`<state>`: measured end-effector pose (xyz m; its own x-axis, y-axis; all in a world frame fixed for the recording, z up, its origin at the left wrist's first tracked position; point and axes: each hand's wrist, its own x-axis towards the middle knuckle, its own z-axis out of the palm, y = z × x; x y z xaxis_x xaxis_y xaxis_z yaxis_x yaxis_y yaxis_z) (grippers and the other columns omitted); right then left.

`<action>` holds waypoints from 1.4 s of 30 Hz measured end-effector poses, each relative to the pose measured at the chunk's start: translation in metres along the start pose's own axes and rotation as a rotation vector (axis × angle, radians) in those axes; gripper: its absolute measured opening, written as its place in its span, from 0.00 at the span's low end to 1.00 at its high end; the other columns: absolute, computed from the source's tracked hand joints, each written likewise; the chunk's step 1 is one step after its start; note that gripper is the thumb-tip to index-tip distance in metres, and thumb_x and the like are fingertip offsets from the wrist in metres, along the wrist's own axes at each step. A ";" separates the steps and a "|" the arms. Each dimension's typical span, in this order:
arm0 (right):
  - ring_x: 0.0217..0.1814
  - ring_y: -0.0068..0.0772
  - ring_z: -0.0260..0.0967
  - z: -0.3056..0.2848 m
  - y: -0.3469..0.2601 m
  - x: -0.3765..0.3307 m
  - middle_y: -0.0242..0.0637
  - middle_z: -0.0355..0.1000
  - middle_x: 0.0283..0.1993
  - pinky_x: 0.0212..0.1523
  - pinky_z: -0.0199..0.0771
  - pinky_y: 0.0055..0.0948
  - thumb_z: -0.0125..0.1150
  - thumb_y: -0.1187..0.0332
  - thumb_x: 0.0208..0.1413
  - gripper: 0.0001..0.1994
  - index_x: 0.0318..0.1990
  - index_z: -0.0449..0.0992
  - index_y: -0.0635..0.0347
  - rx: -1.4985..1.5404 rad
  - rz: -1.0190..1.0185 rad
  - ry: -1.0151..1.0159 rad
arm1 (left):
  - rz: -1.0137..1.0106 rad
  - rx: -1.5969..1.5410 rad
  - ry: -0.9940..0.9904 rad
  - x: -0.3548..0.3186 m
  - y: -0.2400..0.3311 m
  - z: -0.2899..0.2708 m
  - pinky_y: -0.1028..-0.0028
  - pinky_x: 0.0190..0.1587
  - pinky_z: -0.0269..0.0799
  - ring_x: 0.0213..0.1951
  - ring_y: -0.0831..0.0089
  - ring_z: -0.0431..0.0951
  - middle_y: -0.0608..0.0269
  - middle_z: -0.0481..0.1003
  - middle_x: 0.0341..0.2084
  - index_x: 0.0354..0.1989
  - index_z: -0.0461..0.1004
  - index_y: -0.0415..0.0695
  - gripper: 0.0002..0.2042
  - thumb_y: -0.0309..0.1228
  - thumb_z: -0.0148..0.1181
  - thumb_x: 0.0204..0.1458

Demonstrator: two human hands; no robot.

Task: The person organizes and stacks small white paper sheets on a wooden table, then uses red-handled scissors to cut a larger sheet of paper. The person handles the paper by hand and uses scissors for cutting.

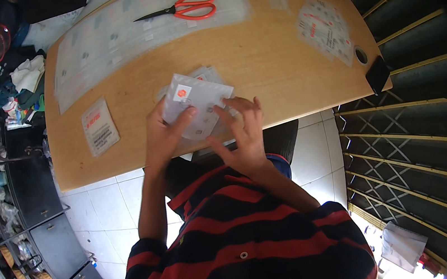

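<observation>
My left hand (pixel 164 136) grips a small clear plastic packet (pixel 196 102) with a red-and-white label, thumb on top, held just above the wooden table (pixel 258 61). My right hand (pixel 240 131) has its fingers spread on the packet's right edge and on more clear packets lying beneath it near the table's front edge. Both hands meet at this small stack.
Red-handled scissors (pixel 186 8) lie at the far side on long clear plastic sheets (pixel 125 36). A flat labelled packet (pixel 99 126) lies left of my hands. A fan of packets (pixel 326 30) sits at the right, near a cable hole (pixel 361 55) and a black phone (pixel 377 74). Cluttered shelves stand at left.
</observation>
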<state>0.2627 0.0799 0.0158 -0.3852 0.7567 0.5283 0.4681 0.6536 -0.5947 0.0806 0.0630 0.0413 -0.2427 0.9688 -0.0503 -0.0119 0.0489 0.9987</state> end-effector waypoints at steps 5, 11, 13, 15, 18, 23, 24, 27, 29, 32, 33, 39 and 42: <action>0.61 0.53 0.58 -0.008 0.031 -0.001 0.45 0.62 0.59 0.64 0.50 0.62 0.67 0.69 0.48 0.24 0.55 0.71 0.58 -0.039 0.084 0.088 | 0.009 0.319 -0.118 0.032 -0.006 -0.020 0.74 0.39 0.72 0.35 0.75 0.77 0.61 0.79 0.33 0.43 0.75 0.39 0.15 0.28 0.69 0.48; 0.58 0.53 0.59 -0.027 0.053 0.003 0.46 0.63 0.58 0.61 0.55 0.55 0.66 0.70 0.49 0.20 0.52 0.72 0.61 -0.149 0.123 0.166 | 0.143 0.830 -0.141 0.052 -0.010 -0.020 0.64 0.50 0.67 0.47 0.62 0.73 0.58 0.76 0.43 0.45 0.75 0.44 0.20 0.34 0.72 0.43; 0.57 0.52 0.60 -0.034 0.062 0.006 0.45 0.64 0.56 0.60 0.56 0.52 0.66 0.70 0.49 0.20 0.51 0.72 0.61 -0.201 0.129 0.193 | 0.245 1.044 -0.098 0.049 -0.006 -0.017 0.58 0.55 0.61 0.53 0.59 0.68 0.57 0.73 0.48 0.48 0.74 0.46 0.24 0.38 0.72 0.42; 0.55 0.50 0.61 -0.038 0.068 0.006 0.44 0.65 0.54 0.58 0.57 0.50 0.66 0.68 0.50 0.19 0.50 0.73 0.61 -0.172 0.143 0.153 | 0.373 1.049 -0.025 0.046 -0.013 -0.018 0.55 0.58 0.56 0.56 0.56 0.64 0.57 0.71 0.52 0.52 0.72 0.47 0.27 0.41 0.71 0.43; 0.53 0.47 0.62 -0.036 0.063 0.002 0.43 0.67 0.51 0.56 0.59 0.47 0.67 0.65 0.50 0.20 0.50 0.74 0.61 -0.211 0.122 0.028 | 0.373 1.025 -0.013 0.041 -0.015 -0.019 0.54 0.59 0.55 0.57 0.54 0.64 0.55 0.70 0.54 0.57 0.69 0.48 0.30 0.43 0.70 0.45; 0.52 0.47 0.64 -0.014 0.042 0.013 0.44 0.67 0.47 0.54 0.60 0.45 0.66 0.58 0.51 0.23 0.49 0.74 0.65 -0.262 0.182 -0.105 | 0.332 0.882 0.072 0.026 -0.017 -0.021 0.56 0.58 0.58 0.55 0.49 0.66 0.50 0.70 0.53 0.57 0.68 0.43 0.30 0.42 0.69 0.47; 0.52 0.48 0.64 -0.010 0.038 0.018 0.45 0.67 0.47 0.54 0.61 0.45 0.66 0.57 0.52 0.24 0.49 0.73 0.65 -0.259 0.213 -0.117 | 0.339 0.902 0.166 0.019 -0.020 -0.021 0.57 0.57 0.61 0.53 0.48 0.68 0.48 0.70 0.51 0.57 0.68 0.41 0.30 0.41 0.69 0.47; 0.51 0.51 0.66 0.001 0.031 0.027 0.48 0.68 0.46 0.52 0.64 0.45 0.65 0.55 0.52 0.26 0.51 0.71 0.68 -0.227 0.281 -0.155 | 0.073 0.938 0.264 -0.005 -0.017 -0.020 0.61 0.52 0.67 0.48 0.53 0.72 0.47 0.71 0.46 0.57 0.68 0.38 0.29 0.40 0.68 0.49; 0.50 0.53 0.67 0.010 0.025 0.032 0.51 0.68 0.45 0.51 0.66 0.45 0.65 0.55 0.52 0.27 0.51 0.70 0.71 -0.210 0.316 -0.188 | -0.029 0.896 0.265 -0.015 -0.012 -0.013 0.62 0.47 0.71 0.44 0.54 0.74 0.46 0.71 0.43 0.57 0.67 0.36 0.29 0.40 0.68 0.50; 0.49 0.56 0.68 0.021 0.019 0.041 0.56 0.68 0.45 0.50 0.67 0.47 0.65 0.56 0.53 0.27 0.48 0.69 0.73 -0.181 0.392 -0.237 | 0.033 0.793 0.269 -0.023 -0.012 -0.002 0.61 0.41 0.73 0.39 0.52 0.75 0.43 0.71 0.39 0.56 0.67 0.33 0.31 0.40 0.69 0.49; 0.49 0.57 0.68 0.023 0.018 0.047 0.58 0.69 0.44 0.51 0.67 0.48 0.64 0.56 0.53 0.26 0.48 0.70 0.74 -0.153 0.437 -0.247 | 0.025 0.780 0.274 -0.022 -0.013 -0.002 0.61 0.41 0.73 0.39 0.53 0.75 0.43 0.71 0.39 0.56 0.67 0.32 0.31 0.40 0.69 0.49; 0.47 0.62 0.70 0.032 0.018 0.061 0.60 0.71 0.41 0.50 0.69 0.49 0.62 0.56 0.55 0.26 0.46 0.70 0.76 -0.133 0.442 -0.219 | -0.002 0.787 0.248 -0.022 -0.014 -0.005 0.67 0.37 0.72 0.33 0.63 0.74 0.49 0.72 0.39 0.56 0.69 0.33 0.29 0.38 0.69 0.49; 0.47 0.63 0.70 0.030 0.016 0.066 0.60 0.71 0.42 0.50 0.70 0.48 0.62 0.56 0.55 0.26 0.47 0.69 0.76 -0.026 0.511 -0.231 | 0.003 0.769 0.244 -0.023 -0.013 -0.007 0.66 0.36 0.72 0.32 0.61 0.74 0.47 0.72 0.38 0.56 0.69 0.32 0.29 0.38 0.69 0.49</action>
<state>0.2207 0.1414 0.0227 -0.2675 0.9631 0.0286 0.6591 0.2045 -0.7237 0.0797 0.0380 0.0295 -0.4477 0.8931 0.0430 0.6388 0.2859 0.7143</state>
